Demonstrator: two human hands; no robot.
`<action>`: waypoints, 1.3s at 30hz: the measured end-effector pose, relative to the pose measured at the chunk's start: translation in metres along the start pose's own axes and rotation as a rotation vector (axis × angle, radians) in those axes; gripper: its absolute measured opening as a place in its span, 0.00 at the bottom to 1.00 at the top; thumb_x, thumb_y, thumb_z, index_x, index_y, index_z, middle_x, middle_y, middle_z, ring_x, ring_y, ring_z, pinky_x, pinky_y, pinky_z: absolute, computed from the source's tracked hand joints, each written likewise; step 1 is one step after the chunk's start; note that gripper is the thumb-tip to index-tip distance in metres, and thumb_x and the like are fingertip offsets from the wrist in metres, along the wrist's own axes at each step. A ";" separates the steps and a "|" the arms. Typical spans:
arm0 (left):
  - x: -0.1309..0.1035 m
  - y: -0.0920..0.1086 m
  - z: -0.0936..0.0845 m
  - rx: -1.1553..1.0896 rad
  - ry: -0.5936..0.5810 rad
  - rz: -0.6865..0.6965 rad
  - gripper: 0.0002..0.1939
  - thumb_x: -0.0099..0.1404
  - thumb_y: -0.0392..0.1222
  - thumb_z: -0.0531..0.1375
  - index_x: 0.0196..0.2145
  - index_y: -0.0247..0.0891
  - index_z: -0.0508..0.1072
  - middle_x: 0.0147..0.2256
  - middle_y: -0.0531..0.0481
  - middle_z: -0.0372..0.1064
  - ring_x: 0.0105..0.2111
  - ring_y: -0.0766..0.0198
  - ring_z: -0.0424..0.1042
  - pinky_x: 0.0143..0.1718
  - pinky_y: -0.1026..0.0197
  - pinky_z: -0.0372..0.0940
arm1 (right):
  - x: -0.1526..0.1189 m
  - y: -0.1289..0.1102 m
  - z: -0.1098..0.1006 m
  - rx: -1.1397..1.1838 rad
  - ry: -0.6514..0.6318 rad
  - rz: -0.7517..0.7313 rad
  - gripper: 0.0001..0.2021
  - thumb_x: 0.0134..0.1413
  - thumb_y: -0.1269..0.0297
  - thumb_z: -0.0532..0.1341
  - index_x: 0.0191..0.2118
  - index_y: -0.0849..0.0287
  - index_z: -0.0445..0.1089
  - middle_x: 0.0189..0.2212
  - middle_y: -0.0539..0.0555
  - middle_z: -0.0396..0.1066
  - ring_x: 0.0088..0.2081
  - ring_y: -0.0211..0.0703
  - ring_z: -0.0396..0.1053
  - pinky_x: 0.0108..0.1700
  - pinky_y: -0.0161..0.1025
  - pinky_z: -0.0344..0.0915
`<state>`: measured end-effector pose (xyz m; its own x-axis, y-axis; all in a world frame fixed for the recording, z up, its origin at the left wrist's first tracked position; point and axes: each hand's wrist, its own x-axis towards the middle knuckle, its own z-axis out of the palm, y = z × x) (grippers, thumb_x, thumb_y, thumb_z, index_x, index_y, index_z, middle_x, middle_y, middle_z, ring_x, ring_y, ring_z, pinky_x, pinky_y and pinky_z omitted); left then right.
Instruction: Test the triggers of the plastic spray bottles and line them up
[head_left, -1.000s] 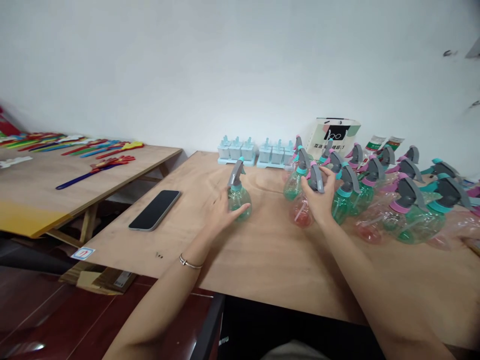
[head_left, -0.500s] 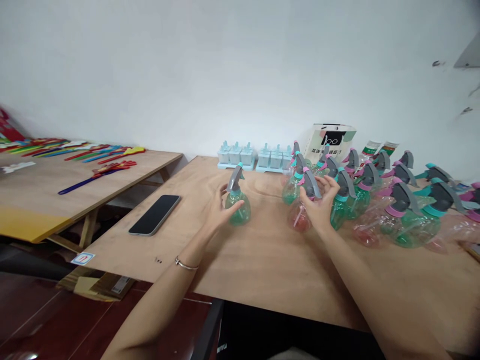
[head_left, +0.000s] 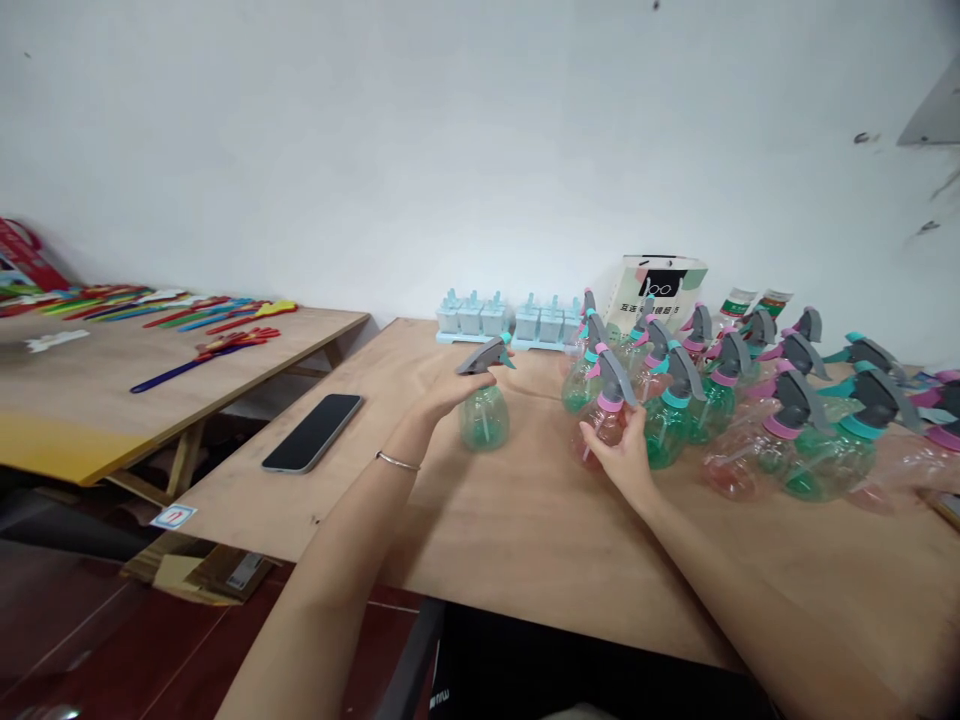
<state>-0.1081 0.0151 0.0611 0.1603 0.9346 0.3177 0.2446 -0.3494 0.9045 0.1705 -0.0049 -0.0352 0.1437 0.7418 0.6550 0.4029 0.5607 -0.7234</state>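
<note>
My left hand (head_left: 454, 388) is closed around the neck, under the grey head, of a green spray bottle (head_left: 484, 422) that stands upright on the wooden table (head_left: 480, 540). To the right, the thumb and fingers of my right hand (head_left: 624, 450) wrap the body of a pink spray bottle (head_left: 609, 392) with a grey head and pink collar. Close behind and beside it is a group of several more spray bottles, among them a green one with a teal collar (head_left: 670, 428) and a pink one with a pink collar (head_left: 739, 462).
A black phone (head_left: 313, 432) lies left of my left arm. Pale blue ice-pop moulds (head_left: 491, 318) and a printed paper bag (head_left: 649, 290) stand by the wall. On the neighbouring table (head_left: 105, 420) lie several colourful hand-shaped sticks (head_left: 225, 345).
My left hand has shifted up from the green bottle's body to its neck, and its spray head has turned. My right hand has moved down from the pink bottle's head to its body.
</note>
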 end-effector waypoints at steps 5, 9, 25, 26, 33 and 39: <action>0.004 0.016 0.012 -0.307 -0.086 0.051 0.25 0.45 0.38 0.58 0.43 0.39 0.78 0.51 0.44 0.75 0.59 0.48 0.68 0.58 0.48 0.63 | -0.001 -0.002 -0.004 -0.004 -0.016 0.036 0.29 0.46 0.50 0.68 0.50 0.57 0.59 0.46 0.62 0.72 0.49 0.55 0.73 0.53 0.54 0.70; 0.001 0.050 0.013 -0.447 -0.032 0.060 0.26 0.48 0.41 0.61 0.47 0.40 0.75 0.44 0.44 0.77 0.58 0.46 0.69 0.53 0.44 0.69 | 0.000 -0.003 -0.005 0.004 -0.030 0.045 0.30 0.46 0.49 0.68 0.51 0.57 0.59 0.46 0.62 0.72 0.48 0.55 0.73 0.52 0.55 0.70; -0.015 0.051 0.025 -0.630 -0.007 0.052 0.14 0.56 0.53 0.61 0.29 0.38 0.73 0.26 0.48 0.74 0.37 0.52 0.79 0.54 0.41 0.70 | 0.000 -0.004 -0.005 0.024 -0.041 0.050 0.27 0.45 0.50 0.68 0.48 0.56 0.60 0.45 0.60 0.72 0.47 0.53 0.73 0.51 0.53 0.70; -0.015 0.051 0.025 -0.619 -0.004 0.054 0.16 0.56 0.55 0.60 0.30 0.38 0.73 0.27 0.46 0.74 0.39 0.49 0.79 0.53 0.40 0.70 | 0.000 -0.005 -0.005 0.024 -0.040 0.049 0.27 0.45 0.50 0.68 0.48 0.56 0.60 0.45 0.60 0.72 0.47 0.53 0.73 0.50 0.53 0.70; -0.020 0.053 0.027 -0.587 -0.100 0.133 0.18 0.56 0.57 0.61 0.23 0.39 0.70 0.20 0.50 0.67 0.30 0.57 0.77 0.57 0.41 0.67 | 0.000 -0.005 -0.007 0.006 -0.058 0.071 0.27 0.46 0.50 0.67 0.48 0.56 0.60 0.44 0.60 0.72 0.45 0.53 0.74 0.49 0.53 0.71; -0.016 0.046 0.028 -0.661 -0.083 0.157 0.19 0.58 0.59 0.60 0.30 0.38 0.74 0.28 0.47 0.73 0.36 0.53 0.78 0.53 0.42 0.69 | -0.001 -0.003 -0.006 0.012 -0.054 0.041 0.27 0.47 0.50 0.67 0.49 0.57 0.60 0.45 0.60 0.72 0.46 0.52 0.74 0.50 0.53 0.71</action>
<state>-0.0728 -0.0181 0.0894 0.2255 0.8584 0.4607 -0.4185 -0.3417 0.8415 0.1749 -0.0092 -0.0321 0.1103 0.7829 0.6123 0.3873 0.5335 -0.7519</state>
